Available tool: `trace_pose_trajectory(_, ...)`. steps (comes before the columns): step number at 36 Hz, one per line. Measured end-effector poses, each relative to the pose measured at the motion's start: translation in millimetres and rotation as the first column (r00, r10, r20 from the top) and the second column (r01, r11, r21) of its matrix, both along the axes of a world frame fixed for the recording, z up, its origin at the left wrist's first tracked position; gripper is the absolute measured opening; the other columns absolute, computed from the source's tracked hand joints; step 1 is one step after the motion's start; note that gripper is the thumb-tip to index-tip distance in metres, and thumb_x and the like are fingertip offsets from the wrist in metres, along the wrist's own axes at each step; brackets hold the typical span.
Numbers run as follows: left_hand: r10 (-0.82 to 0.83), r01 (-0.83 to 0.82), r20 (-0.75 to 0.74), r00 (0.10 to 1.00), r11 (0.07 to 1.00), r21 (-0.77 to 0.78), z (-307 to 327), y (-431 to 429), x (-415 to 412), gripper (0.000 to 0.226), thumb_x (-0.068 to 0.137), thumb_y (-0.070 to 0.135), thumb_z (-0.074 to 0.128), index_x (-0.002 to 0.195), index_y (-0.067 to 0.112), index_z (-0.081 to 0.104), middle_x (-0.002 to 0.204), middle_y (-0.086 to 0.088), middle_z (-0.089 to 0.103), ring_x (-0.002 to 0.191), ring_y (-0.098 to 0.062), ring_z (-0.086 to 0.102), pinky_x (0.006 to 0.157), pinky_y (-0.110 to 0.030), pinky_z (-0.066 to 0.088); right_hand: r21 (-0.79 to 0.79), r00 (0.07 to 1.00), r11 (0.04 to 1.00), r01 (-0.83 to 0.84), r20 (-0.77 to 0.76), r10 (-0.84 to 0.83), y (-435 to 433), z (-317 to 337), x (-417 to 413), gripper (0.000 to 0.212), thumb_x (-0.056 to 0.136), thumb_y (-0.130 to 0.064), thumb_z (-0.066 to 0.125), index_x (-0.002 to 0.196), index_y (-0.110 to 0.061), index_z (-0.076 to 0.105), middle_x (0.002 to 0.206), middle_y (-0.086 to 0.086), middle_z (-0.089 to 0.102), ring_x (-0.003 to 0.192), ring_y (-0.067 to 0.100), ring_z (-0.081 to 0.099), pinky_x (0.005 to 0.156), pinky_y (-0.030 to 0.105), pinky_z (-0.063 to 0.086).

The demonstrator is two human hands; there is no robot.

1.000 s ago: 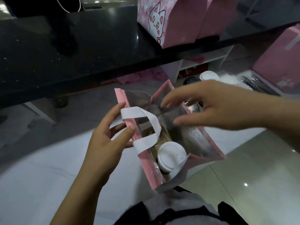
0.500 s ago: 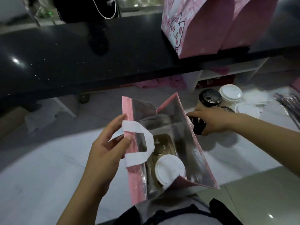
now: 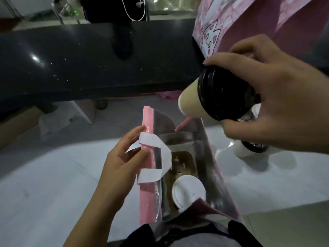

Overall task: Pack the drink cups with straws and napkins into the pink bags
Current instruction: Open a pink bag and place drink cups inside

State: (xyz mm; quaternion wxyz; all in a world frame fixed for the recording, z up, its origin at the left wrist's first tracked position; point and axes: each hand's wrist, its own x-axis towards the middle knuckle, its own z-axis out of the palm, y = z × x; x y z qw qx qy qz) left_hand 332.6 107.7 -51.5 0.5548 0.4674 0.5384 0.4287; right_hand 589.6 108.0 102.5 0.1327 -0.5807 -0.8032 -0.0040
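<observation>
Glossy black bench (image 3: pixel 80 68) runs across the upper frame, speckled, with one bright light glint on it. White cable (image 3: pixel 137 15) loops down behind it. Lower down is a white bench (image 3: pixel 44 184) — cardboard box (image 3: pixel 16 127) and crumpled white cloth (image 3: pixel 53 122) sit between the two at left. Shiny pale floor tiles (image 3: pixel 293 227) bottom right.

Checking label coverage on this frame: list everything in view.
open bag: 1, pink with silver lining, centre.
handle: 1, white, on its left rim.
white-lidded cup: 1, inside the open bag.
carrier: 1, brown, inside, beyond that cup.
black-lidded cup: 1, cream, tilted above the bag's right side.
second cup: 1, black lid, on white table, right, mostly hidden.
cat-print bag: 1, pink, on counter, top right.
counter: 1, black, across top.
cable: 1, white, top centre.
left hand: fingers pinch the bag's left rim.
right hand: fingers grip the black-lidded cup's lid.
</observation>
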Motion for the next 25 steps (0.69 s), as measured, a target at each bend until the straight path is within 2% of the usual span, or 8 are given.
trace_pose_trajectory(3, -0.016, 0.016, 0.018, 1.0, 1.0, 0.006, 1, 1, -3, 0.047, 0.098, 0.01, 0.059, 0.118, 0.052, 0.066, 0.121, 0.02, 0.069, 0.097, -0.006, 0.07, 0.063, -0.022, 0.058, -0.011, 0.998, 0.998, -0.067, 0.003, 0.067, -21, 11, -21, 0.082, 0.057, -0.057, 0.066, 0.137, -0.04, 0.05, 0.122, -0.005, 0.051, 0.087, 0.015, 0.056, 0.072, 0.037, 0.054)
trace_pose_trajectory(5, -0.026, 0.025, 0.024, 0.999, 0.999, 0.022, 1, 1, -5, 0.051, 0.097, 0.007, 0.059, 0.118, 0.052, 0.066, 0.121, 0.018, 0.069, 0.099, -0.011, 0.071, 0.064, -0.023, 0.059, -0.082, 0.993, 0.99, -0.113, 0.037, 0.116, -28, 7, -31, 0.082, 0.052, -0.061, 0.066, 0.131, -0.044, 0.051, 0.116, -0.007, 0.054, 0.081, 0.013, 0.058, 0.067, 0.036, 0.054)
trace_pose_trajectory(7, -0.028, 0.027, 0.015, 0.999, 0.999, 0.038, 0, 1, -6, 0.054, 0.096, 0.005, 0.058, 0.119, 0.053, 0.066, 0.123, 0.019, 0.068, 0.1, -0.012, 0.071, 0.065, -0.024, 0.058, -0.207, 0.979, 0.966, -0.154, 0.099, 0.178, -29, -5, -40, 0.081, 0.054, -0.063, 0.06, 0.131, -0.047, 0.044, 0.116, -0.009, 0.052, 0.088, 0.013, 0.058, 0.067, 0.037, 0.056)
trace_pose_trajectory(10, -0.028, 0.027, 0.015, 0.999, 0.998, 0.063, -2, 1, -7, 0.051, 0.091, 0.009, 0.059, 0.119, 0.052, 0.065, 0.121, 0.022, 0.068, 0.097, -0.012, 0.072, 0.065, -0.023, 0.057, -0.397, 0.949, 0.905, -0.151, 0.2, 0.246, -22, -37, -51, 0.077, 0.065, -0.055, 0.06, 0.135, -0.043, 0.029, 0.126, -0.007, 0.042, 0.108, 0.018, 0.052, 0.079, 0.039, 0.056)
trace_pose_trajectory(14, -0.015, 0.017, -0.019, 1.0, 0.994, 0.105, -3, 2, -9, 0.054, 0.091, 0.004, 0.058, 0.118, 0.05, 0.065, 0.115, 0.027, 0.067, 0.09, -0.005, 0.071, 0.059, -0.021, 0.055, -0.407, 0.919, 0.907, -0.104, 0.31, 0.244, -1, -81, -57, 0.078, 0.076, -0.041, 0.066, 0.144, -0.029, 0.028, 0.134, 0.004, 0.042, 0.112, 0.025, 0.052, 0.079, 0.035, 0.053)
trace_pose_trajectory(20, -0.022, 0.024, -0.022, 1.0, 0.994, 0.104, -4, 7, -13, 0.052, 0.096, 0.005, 0.059, 0.116, 0.052, 0.066, 0.114, 0.029, 0.066, 0.093, -0.006, 0.071, 0.06, -0.024, 0.057, -0.485, 0.922, 0.872, -0.069, 0.302, 0.241, 15, -120, -60, 0.078, 0.078, -0.02, 0.066, 0.147, -0.022, 0.03, 0.131, 0.009, 0.045, 0.117, 0.03, 0.049, 0.089, 0.042, 0.052)
trace_pose_trajectory(23, -0.035, 0.036, -0.008, 0.999, 0.994, 0.1, -4, 9, -14, 0.051, 0.094, 0.006, 0.06, 0.116, 0.052, 0.066, 0.115, 0.027, 0.067, 0.093, -0.011, 0.072, 0.059, -0.024, 0.056, -0.501, 0.927, 0.863, -0.065, 0.289, 0.237, 22, -136, -61, 0.072, 0.078, -0.011, 0.065, 0.143, -0.02, 0.036, 0.126, 0.009, 0.045, 0.113, 0.03, 0.05, 0.082, 0.035, 0.049)
trace_pose_trajectory(25, -0.046, 0.046, 0.001, 0.999, 0.994, 0.097, -3, 10, -14, 0.048, 0.087, 0.014, 0.062, 0.117, 0.051, 0.066, 0.118, 0.025, 0.067, 0.094, -0.012, 0.072, 0.059, -0.025, 0.056, -0.519, 0.93, 0.852, -0.069, 0.277, 0.244, 26, -147, -61, 0.068, 0.079, -0.01, 0.065, 0.142, -0.02, 0.04, 0.124, 0.009, 0.045, 0.11, 0.03, 0.051, 0.07, 0.027, 0.039)
